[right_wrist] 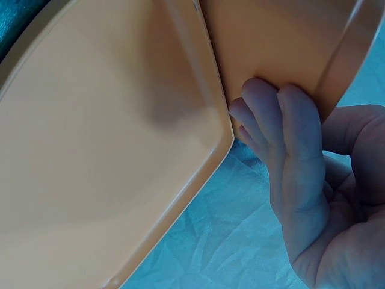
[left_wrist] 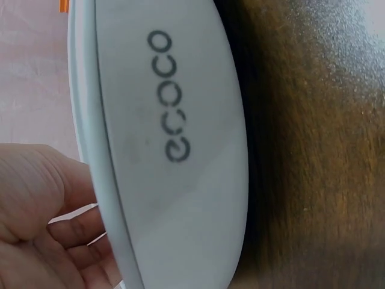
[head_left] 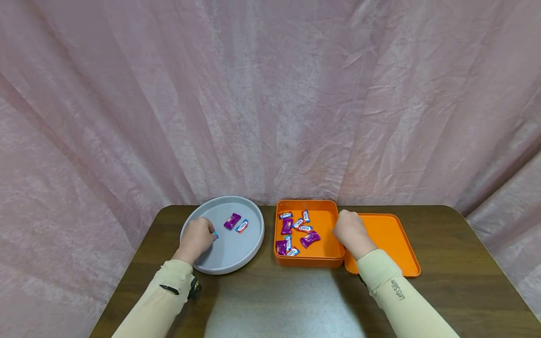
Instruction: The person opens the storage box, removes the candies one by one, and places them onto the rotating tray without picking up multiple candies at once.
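Note:
In the head view my left hand (head_left: 197, 239) reaches over the left side of a round grey tray (head_left: 224, 270). Its fingertips pinch a small blue-wrapped candy (head_left: 216, 234), mostly covered by the fingers. A purple-wrapped candy (head_left: 232, 221) and a red, white and blue candy (head_left: 242, 226) lie on the tray beside it. My right hand (head_left: 351, 232) grips the right wall of an orange box (head_left: 310, 263). In the right wrist view its fingers (right_wrist: 298, 144) lie against the outer wall, the thumb at the rim. Several purple and red-white-blue candies (head_left: 310, 239) lie inside, mostly leftward.
An orange lid (head_left: 386, 239) lies flat on the wooden table (head_left: 456, 263), right of the box and partly under my right arm. A pink curtain (head_left: 270, 103) hangs behind the table's back edge. In the left wrist view the tray's side (left_wrist: 198, 150) bears the lettering "ecoco".

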Demonstrator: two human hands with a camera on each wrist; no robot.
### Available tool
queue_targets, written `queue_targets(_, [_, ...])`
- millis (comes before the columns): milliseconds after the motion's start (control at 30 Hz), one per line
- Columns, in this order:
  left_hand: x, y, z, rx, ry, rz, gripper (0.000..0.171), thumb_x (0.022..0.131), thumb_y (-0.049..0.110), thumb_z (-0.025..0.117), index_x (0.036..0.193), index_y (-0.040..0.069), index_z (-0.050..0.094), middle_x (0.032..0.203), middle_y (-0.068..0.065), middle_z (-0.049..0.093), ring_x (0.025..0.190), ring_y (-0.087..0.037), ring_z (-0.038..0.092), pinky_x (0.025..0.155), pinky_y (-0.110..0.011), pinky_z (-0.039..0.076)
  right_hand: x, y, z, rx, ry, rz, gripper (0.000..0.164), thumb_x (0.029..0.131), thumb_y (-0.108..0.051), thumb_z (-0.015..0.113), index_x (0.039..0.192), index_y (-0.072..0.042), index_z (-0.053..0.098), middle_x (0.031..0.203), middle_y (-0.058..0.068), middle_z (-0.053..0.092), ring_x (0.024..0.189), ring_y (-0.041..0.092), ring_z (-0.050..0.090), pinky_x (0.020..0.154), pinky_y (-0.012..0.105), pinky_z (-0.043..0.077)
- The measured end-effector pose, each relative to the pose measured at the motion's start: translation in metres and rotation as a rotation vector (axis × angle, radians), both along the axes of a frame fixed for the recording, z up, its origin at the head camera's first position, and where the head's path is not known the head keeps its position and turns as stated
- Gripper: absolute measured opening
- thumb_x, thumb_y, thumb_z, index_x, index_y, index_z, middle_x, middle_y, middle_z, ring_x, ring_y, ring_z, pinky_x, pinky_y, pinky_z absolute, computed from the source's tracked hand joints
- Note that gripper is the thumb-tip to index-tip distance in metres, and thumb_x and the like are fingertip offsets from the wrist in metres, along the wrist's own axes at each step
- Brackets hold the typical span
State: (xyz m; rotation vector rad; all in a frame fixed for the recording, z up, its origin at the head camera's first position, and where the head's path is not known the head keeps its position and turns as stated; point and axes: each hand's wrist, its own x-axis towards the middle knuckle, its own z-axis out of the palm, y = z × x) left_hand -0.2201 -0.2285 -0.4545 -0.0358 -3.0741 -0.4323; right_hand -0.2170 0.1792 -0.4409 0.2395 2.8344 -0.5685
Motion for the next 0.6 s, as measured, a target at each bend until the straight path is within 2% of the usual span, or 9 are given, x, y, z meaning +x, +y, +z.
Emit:
queue_targets(233, [-0.001,0.002,0.0,-0.045,-0.024,0.06,0.011,0.072,0.019,0.076,0.072,0.012,0.068,0.076,-0.007,0.069,0.066,-0.021,0.06,0.056,-0.037,0.045,-0.001,0.0,0.0,0.013,0.019,0.006,0.016,0.081,-0.008,0.06,0.091,0.005,0.06,0.074,0.014,0.06,0.055,0.024,0.055,0.044,0.028,0.044])
queue_targets(367, [-0.002,0.007,0.005,-0.033,-0.023,0.076,0.011,0.075,0.021,0.071,0.078,0.01,0.069,0.08,-0.008,0.069,0.067,-0.02,0.06,0.055,-0.036,0.044,-0.002,0.0,0.001,0.02,0.013,0.007,0.016,0.082,-0.007,0.06,0.092,0.005,0.061,0.074,0.014,0.06,0.055,0.023,0.055,0.043,0.028,0.044])
queue_targets(500, [-0.001,0.021,0.014,0.007,0.038,0.046,0.019,0.078,0.021,0.068,0.091,0.007,0.07,0.09,-0.01,0.071,0.077,-0.024,0.064,0.062,-0.042,0.05,-0.002,-0.001,0.002,0.014,-0.002,0.0,0.015,0.082,-0.007,0.06,0.091,0.005,0.06,0.073,0.013,0.059,0.054,0.023,0.054,0.042,0.027,0.044])
queue_targets(600, [-0.002,0.036,0.022,0.047,0.113,-0.015,0.022,0.079,0.02,0.068,0.097,0.006,0.07,0.096,-0.011,0.071,0.086,-0.027,0.067,0.07,-0.044,0.052,-0.001,-0.001,0.002,0.007,-0.012,-0.004,0.014,0.083,-0.007,0.059,0.09,0.005,0.061,0.072,0.013,0.059,0.054,0.023,0.054,0.042,0.027,0.043])
